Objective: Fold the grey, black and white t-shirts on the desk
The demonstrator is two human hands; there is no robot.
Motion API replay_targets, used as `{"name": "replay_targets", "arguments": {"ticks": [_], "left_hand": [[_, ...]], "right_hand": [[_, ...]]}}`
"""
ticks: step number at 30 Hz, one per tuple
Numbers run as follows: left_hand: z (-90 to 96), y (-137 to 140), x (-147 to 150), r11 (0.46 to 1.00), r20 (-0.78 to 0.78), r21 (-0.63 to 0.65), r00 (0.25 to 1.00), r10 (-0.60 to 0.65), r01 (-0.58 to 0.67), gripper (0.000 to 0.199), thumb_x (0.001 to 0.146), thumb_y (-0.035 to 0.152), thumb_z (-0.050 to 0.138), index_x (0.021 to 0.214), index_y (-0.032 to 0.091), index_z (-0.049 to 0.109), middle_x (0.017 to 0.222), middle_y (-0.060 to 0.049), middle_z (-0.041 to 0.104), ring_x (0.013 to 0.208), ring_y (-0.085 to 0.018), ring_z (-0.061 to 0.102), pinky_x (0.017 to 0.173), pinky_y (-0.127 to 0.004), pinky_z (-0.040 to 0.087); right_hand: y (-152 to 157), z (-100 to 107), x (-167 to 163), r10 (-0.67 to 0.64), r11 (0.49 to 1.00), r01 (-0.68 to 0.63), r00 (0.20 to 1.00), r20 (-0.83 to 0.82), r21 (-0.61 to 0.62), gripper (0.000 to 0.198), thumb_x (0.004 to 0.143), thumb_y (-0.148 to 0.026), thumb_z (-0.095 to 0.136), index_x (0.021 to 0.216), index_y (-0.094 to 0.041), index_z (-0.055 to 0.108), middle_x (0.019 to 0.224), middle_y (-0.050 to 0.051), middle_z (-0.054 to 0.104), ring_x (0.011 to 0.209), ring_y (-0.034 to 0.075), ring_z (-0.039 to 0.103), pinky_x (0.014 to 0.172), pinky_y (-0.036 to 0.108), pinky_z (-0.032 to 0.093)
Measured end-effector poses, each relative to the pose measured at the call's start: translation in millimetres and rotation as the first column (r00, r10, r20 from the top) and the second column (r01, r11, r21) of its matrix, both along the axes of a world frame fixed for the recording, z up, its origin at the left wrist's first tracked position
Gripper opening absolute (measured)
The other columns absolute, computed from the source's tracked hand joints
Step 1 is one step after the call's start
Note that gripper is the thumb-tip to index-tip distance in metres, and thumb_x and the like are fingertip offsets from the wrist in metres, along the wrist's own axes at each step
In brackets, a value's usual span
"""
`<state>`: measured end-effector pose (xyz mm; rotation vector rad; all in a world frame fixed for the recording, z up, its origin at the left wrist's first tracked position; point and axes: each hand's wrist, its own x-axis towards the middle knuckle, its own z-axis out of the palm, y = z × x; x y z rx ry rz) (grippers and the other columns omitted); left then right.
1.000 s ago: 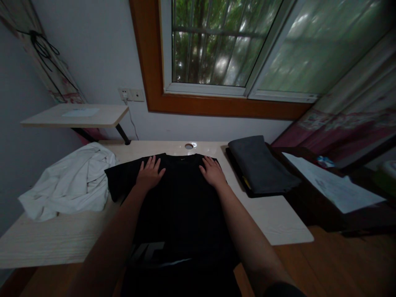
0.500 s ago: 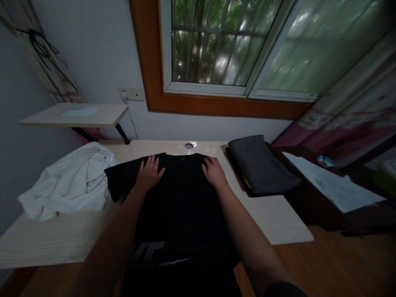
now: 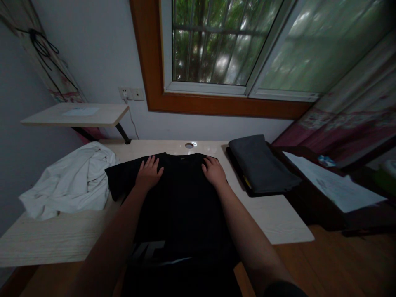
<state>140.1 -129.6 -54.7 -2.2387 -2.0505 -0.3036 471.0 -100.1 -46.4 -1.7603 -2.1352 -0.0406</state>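
A black T-shirt (image 3: 185,198) lies spread on the light wooden desk, its collar toward the window and its lower part near my body. Flat on the shirt's left shoulder area rests my left hand (image 3: 149,173), fingers stretched out. My right hand (image 3: 214,171) presses on the opposite shoulder with its fingers extended over the cloth. The left sleeve reaches out across the desk; the right sleeve is mostly hidden by my right hand and forearm. Grey print shows near the bottom of the shirt.
On the desk's (image 3: 46,243) left side is a crumpled white cloth (image 3: 74,179), below a small raised shelf (image 3: 102,117). Folded dark grey clothing (image 3: 262,165) lies at the right. Beyond it, papers (image 3: 334,181) rest on a dark surface. A window (image 3: 225,45) is behind the desk.
Almost nothing differs. Both hands stay on the shirt's shoulders, with the left thumb drawn very slightly inward.
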Motion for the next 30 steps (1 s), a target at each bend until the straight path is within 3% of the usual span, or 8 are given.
{"name": "replay_targets", "arguments": {"ticks": [15,30], "left_hand": [[-2.1,-3,-5,0.998,-0.043,-0.015,0.998,-0.054,0.053,0.064,0.103,0.051,0.029,0.157,0.017,0.041,0.166,-0.013,0.034,0.156,-0.028,0.028,0.126,-0.051,0.021],[7.2,15,9,0.993,-0.025,-0.114,1.0,-0.002,-0.001,0.074,0.103,0.058,0.023,0.161,0.014,0.033,0.17,-0.017,0.021,0.158,-0.032,0.019,0.126,-0.057,0.018]], "right_hand": [[4,0,2,0.031,0.999,-0.031,0.999,0.037,0.005,0.052,0.104,-0.039,0.038,0.146,-0.013,0.057,0.153,0.014,0.051,0.141,0.028,0.044,0.124,0.041,0.029],[33,-5,11,0.07,0.992,-0.062,0.995,0.076,-0.107,0.058,0.106,-0.046,0.034,0.155,-0.017,0.045,0.166,0.008,0.036,0.154,0.027,0.028,0.128,0.046,0.019]]}}
